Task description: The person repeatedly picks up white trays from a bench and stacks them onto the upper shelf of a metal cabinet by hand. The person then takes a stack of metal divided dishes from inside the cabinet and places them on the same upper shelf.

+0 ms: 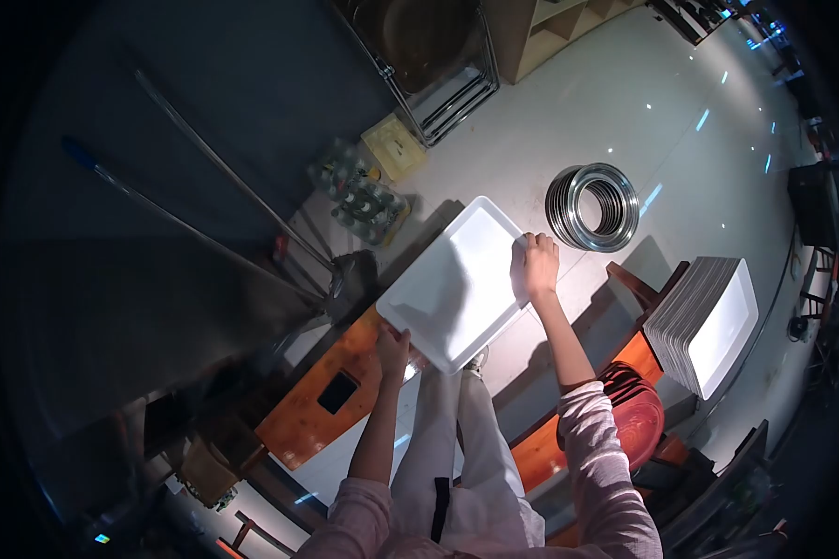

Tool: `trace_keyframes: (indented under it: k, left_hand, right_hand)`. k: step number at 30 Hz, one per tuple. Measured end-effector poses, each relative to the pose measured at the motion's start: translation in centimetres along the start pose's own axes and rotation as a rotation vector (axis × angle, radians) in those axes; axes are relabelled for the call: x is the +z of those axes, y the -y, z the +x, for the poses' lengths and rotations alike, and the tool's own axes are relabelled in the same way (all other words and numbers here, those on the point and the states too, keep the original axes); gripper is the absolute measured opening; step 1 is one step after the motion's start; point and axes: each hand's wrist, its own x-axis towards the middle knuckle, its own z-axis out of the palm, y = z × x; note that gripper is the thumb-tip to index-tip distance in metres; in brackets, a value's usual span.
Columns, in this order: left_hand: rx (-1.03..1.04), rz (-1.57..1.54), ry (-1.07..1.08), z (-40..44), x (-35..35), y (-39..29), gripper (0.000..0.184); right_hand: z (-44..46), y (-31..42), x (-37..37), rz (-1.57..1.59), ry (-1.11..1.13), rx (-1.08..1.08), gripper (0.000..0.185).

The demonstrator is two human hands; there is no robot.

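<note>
Holding white rectangular plastic tray [480,270] with left hand [393,352] at short side and right hand [538,266] near opposite end; above pale smooth floor [522,154], beside orange-brown wooden tabletop's [294,429] end, perhaps touching.

The white tray [483,265] hides part of a shoe [476,361].

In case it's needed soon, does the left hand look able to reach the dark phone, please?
Probably not yet: the left hand holds the white tray, though the dark phone lies uncovered nearby.
</note>
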Motion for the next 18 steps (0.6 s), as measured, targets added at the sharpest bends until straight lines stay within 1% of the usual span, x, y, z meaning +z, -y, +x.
trace_keyframes:
  k: [1, 3, 5, 6, 8, 9, 11, 12, 14, 15, 17, 18]
  left_hand:
    - [-0.027, 0.03, 0.024, 0.1, 0.1, 0.3, 0.03]
    - [-0.047, 0.053, 0.049, 0.0, 0.3, -0.1, 0.028]
    - [0.093, 0.146, 0.031, -0.7, 0.0, -1.8, 0.028]
    - [0.098, 0.141, 0.028, -0.7, 0.2, -1.7, 0.028]
    - [0.018, 0.157, 0.074, -0.6, 0.3, -1.6, 0.028]
    - [0.023, 0.156, 0.069, 0.0, 0.7, 0.1, 0.028]
    - [0.021, -0.008, 0.127, 1.2, 1.9, 4.5, 0.027]
    - [0.025, -0.009, 0.123, 1.0, 1.7, 4.8, 0.027]
    - [-0.016, -0.273, 0.164, 0.7, 1.7, 5.3, 0.024]
    - [-0.013, -0.279, 0.165, 0.4, 1.3, 4.1, 0.024]
    - [-0.177, -0.55, 0.167, -0.9, 0.2, 0.1, 0.022]
    - [-0.173, -0.556, 0.171, -1.1, 0.2, -0.2, 0.022]
  right_hand:
    - [-0.1, -0.1, 0.1, -0.002, 0.006, -0.003, 0.028]
    - [0.3, -0.2, -0.2, -0.01, 0.09, 0.031, 0.025]
    - [0.6, -0.4, 0.1, -0.047, 0.11, 0.045, 0.024]
    - [0.6, -0.4, 0.5, -0.079, 0.137, 0.06, 0.024]
    - [0.9, -0.7, 1.1, -0.071, 0.139, 0.066, 0.024]
    - [0.9, -0.9, 1.4, -0.062, 0.148, 0.077, 0.025]
    - [0.9, -1.2, 1.6, -0.053, 0.146, 0.065, 0.025]
    - [0.9, -1.2, 1.4, -0.025, 0.159, 0.069, 0.026]
    - [0.9, -1.3, 0.8, 0.054, 0.184, 0.079, 0.03]
    - [1.0, -1.1, 0.0, 0.048, 0.181, 0.077, 0.03]
    - [1.2, -0.6, -1.9, 0.201, 0.156, 0.083, 0.033]
    - [1.3, -0.3, -2.6, 0.205, 0.14, 0.09, 0.036]
